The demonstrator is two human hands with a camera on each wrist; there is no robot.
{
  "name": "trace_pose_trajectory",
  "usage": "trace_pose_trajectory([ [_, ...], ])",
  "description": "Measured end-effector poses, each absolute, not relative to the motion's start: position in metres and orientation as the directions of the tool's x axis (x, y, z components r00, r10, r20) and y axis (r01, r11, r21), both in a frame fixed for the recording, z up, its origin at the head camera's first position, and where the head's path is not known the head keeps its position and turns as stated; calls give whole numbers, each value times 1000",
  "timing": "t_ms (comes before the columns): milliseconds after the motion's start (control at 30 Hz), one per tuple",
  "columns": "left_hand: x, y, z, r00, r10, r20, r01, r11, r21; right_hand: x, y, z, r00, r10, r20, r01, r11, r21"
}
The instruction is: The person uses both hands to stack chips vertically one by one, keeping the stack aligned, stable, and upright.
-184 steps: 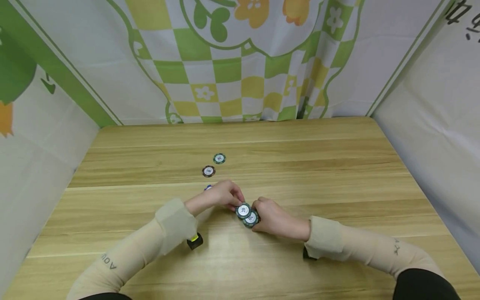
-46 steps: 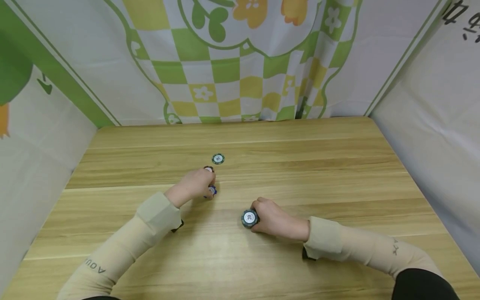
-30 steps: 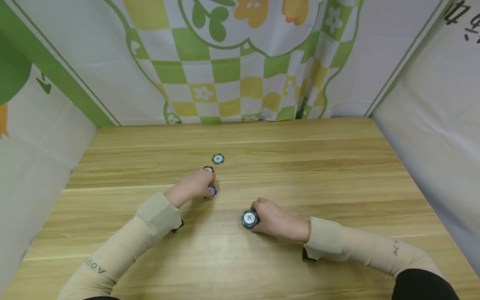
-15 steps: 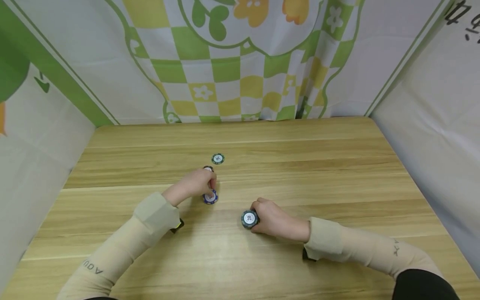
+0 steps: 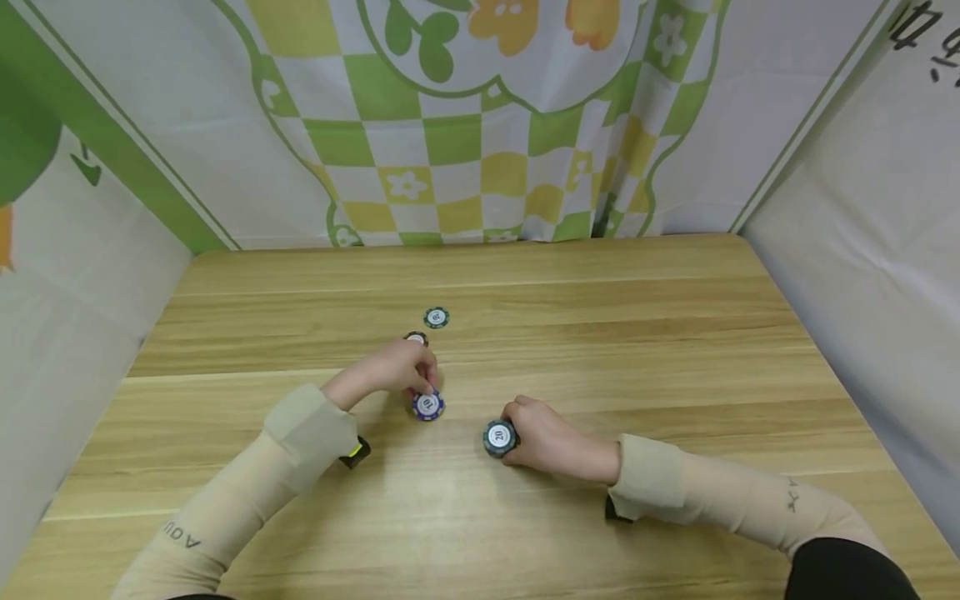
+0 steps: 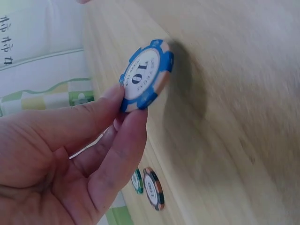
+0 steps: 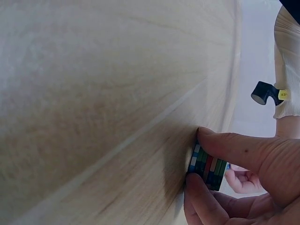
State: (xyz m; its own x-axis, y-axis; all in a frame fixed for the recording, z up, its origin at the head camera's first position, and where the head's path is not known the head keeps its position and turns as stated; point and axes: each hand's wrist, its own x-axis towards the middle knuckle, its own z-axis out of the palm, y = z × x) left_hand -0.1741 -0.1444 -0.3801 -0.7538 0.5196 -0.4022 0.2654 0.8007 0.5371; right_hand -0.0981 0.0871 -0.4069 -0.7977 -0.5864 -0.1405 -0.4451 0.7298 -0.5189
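Observation:
Between thumb and fingers my left hand (image 5: 393, 367) pinches a blue-and-white poker chip (image 6: 143, 75) marked 10, raised off the table with its shadow beside it in the left wrist view. My right hand (image 5: 546, 433) grips a short stack of poker chips (image 7: 208, 161) by its sides, standing on the wood. A green chip (image 5: 499, 437) marked 20 tops that stack; blue, green and red edges show below it. Just beyond my left hand lies a dark chip (image 6: 153, 188) marked 100, partly covered by the hand in the head view. Past it lies a green chip (image 5: 437, 317).
All of this is on a wood-grain table (image 5: 637, 333). A green-and-yellow checked cloth (image 5: 465, 167) hangs at the table's back edge, and pale sheets (image 5: 862, 208) close in both sides. Each wrist carries a small black camera (image 5: 356, 452).
My left hand has set a green chip on the stack, gone back left and picked up the blue chip, which now shifts toward the stack. The right hand has stayed around the stack.

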Motion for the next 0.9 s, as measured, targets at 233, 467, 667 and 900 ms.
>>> trace_pose_trajectory([
  [233,-172,-143,-380,-713,553,-431,188,743,642,-99,87,-408,-794,-591,-141,-451,729,-515],
  [467,-170,-138,-381,-694,580,-427,129,683,719,-99,87,-409,-798,-583,-151,-439,735,-516],
  [667,-167,-133,-384,-696,557,-453,-29,609,792,-98,87,-408,-801,-578,-156,-430,736,-523],
  [900,-163,-128,-385,-694,554,-460,-115,545,830,-98,88,-408,-799,-585,-139,-437,724,-534],
])
